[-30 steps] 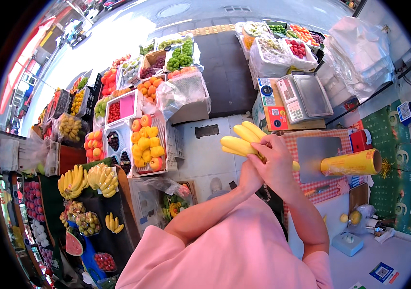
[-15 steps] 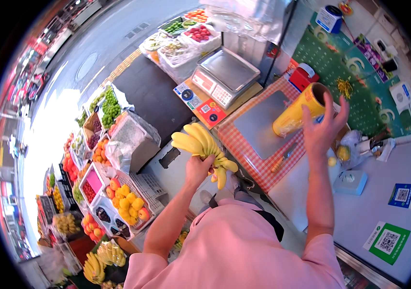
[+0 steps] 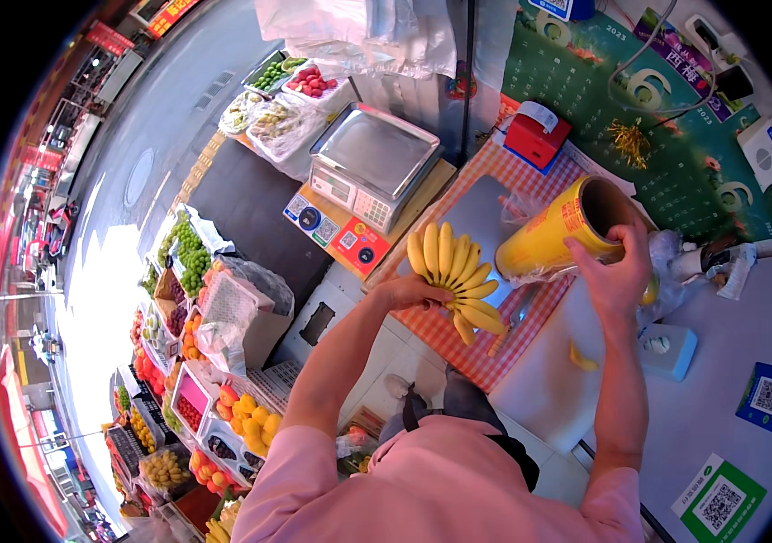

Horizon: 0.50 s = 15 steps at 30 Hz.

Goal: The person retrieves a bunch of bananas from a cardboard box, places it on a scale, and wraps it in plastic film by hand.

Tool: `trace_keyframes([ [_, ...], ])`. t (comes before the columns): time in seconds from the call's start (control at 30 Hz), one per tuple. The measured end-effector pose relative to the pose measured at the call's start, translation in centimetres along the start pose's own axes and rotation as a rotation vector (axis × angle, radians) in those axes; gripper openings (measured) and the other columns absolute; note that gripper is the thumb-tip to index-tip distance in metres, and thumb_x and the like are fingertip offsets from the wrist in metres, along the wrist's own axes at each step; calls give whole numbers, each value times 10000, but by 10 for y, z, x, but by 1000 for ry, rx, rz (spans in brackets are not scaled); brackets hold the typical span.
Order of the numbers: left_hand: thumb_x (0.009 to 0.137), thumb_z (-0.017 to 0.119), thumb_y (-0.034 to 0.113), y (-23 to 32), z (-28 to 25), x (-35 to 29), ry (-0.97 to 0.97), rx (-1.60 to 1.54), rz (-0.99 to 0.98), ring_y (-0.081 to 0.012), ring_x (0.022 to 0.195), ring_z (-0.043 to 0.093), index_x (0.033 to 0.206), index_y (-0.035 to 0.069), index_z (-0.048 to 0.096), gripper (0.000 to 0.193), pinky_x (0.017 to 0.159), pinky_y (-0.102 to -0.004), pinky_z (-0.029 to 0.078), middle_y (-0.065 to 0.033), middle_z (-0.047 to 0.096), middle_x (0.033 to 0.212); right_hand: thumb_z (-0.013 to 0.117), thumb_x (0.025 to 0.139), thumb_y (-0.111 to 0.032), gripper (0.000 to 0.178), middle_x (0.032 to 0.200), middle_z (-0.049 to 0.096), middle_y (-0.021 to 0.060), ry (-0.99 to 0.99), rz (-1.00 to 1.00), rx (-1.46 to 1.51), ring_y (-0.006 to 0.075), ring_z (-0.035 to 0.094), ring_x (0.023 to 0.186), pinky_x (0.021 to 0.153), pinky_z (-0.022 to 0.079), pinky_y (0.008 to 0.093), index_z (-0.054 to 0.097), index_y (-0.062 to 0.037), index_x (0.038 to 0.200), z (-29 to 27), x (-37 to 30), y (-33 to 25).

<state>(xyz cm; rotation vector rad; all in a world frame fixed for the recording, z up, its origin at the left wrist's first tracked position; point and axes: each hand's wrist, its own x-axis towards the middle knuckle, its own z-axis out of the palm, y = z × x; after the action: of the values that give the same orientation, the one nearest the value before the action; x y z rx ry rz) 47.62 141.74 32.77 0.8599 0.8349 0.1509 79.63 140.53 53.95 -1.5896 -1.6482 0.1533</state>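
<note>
My left hand (image 3: pixel 418 294) grips a bunch of yellow bananas (image 3: pixel 454 271) by its stem end, with the fruit fanned out above the checked tablecloth. At the right, my right hand (image 3: pixel 617 271) is closed on the open end of a large yellow roll of cling film (image 3: pixel 544 235), thumb on the outer side and fingers at the rim. Loose clear film clings to the roll's lower edge. A grey board (image 3: pixel 476 204) lies under the roll and bananas. Close by on the cloth is a knife (image 3: pixel 511 328), partly hidden by the fruit.
A weighing scale (image 3: pixel 372 167) stands on a wooden board beyond the table. Fruit crates (image 3: pixel 255 389) line the left side. A red box (image 3: pixel 535 136), a single banana (image 3: pixel 582 357) and a light-blue box (image 3: pixel 668 351) sit around the right-hand counter (image 3: pixel 712 398). Plastic bags (image 3: pixel 359 36) hang above.
My left hand has brought the bananas right and up, over the tablecloth. My right hand, earlier spread near the roll's end, now grips it. The view has shifted.
</note>
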Motion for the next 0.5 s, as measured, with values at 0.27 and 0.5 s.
trace_keyframes([
  [0.27, 857, 749, 148, -23, -23, 11, -26, -152, -92, -91, 810, 631, 1129, 108, 639, 296, 639, -234, 470, -3, 687, 1005, 882, 649, -114, 457, 1226, 548, 208, -24, 11, 22, 326, 580, 1085, 906, 486, 406, 494, -28, 876, -2, 12, 15],
  [0.5, 860, 686, 63, -69, -12, -8, 167, -351, 47, -117, 938, 642, 1306, 125, 529, 477, 692, -251, 519, -24, 652, 1109, 864, 689, -134, 438, 1213, 541, 184, -25, 31, 13, 307, 567, 1066, 902, 481, 402, 485, -31, 884, 2, 11, 19],
])
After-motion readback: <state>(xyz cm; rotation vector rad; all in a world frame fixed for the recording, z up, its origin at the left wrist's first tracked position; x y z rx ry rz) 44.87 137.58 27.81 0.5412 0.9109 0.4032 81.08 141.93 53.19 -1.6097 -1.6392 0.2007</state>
